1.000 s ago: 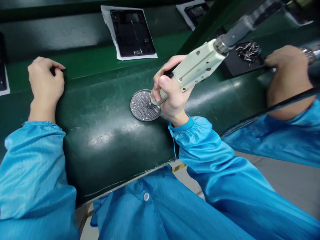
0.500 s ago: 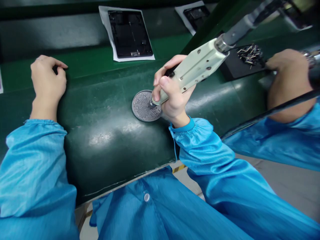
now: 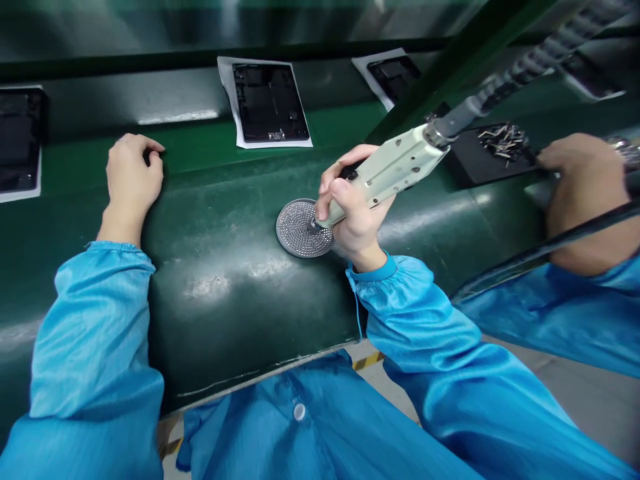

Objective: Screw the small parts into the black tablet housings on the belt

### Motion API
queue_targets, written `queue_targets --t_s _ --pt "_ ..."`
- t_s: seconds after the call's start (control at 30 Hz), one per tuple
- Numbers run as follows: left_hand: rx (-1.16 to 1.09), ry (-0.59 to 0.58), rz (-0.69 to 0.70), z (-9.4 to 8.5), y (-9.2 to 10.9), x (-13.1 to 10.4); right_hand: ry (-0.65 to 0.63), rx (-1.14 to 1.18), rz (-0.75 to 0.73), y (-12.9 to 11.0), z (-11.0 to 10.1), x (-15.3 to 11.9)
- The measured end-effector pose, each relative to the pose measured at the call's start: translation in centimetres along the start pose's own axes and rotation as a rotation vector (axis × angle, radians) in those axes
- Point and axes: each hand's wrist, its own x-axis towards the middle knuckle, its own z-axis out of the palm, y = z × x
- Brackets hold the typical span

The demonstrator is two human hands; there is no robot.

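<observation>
My right hand (image 3: 357, 217) grips a pale green electric screwdriver (image 3: 400, 170), its thumb on the near side and fingers wrapped round the body. The driver slants down to the left, its tip over a round grey screw plate (image 3: 300, 237) covered in small holes or screws. Whether the tip touches a screw is too small to tell. Well to the left, my left hand (image 3: 135, 170) rests on the green bench (image 3: 215, 220), loosely curled with thumb close to the forefinger. Nothing shows in it, though its palm side is hidden.
Opened black tablets lie on white sheets: one in the middle (image 3: 270, 103), one at the left edge (image 3: 20, 143), others farther right. A black block (image 3: 465, 160) bears a heap of small metal parts (image 3: 505, 143). At right, a co-worker's hand (image 3: 585, 193) is near a dark cable (image 3: 550, 247).
The view has tilted up and leftwards, so things sit lower and farther right, and more of the left tablet shows. My right hand keeps the screwdriver over the screw plate.
</observation>
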Motion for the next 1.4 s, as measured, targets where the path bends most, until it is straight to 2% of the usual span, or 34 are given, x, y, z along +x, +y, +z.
queue_targets --t_s 0.43,1.1,1.4 --pt "0.023 -0.017 -0.015 -0.09 0.00 0.02 -0.064 0.030 -0.057 0.67 -0.05 0.03" --pt "0.001 -0.045 -0.041 -0.34 0.46 -0.11 -0.014 -0.060 -0.037 0.45 -0.10 -0.17" --pt "0.013 -0.019 -0.028 -0.18 0.22 -0.05 0.016 -0.040 -0.016 0.33 0.11 -0.25"
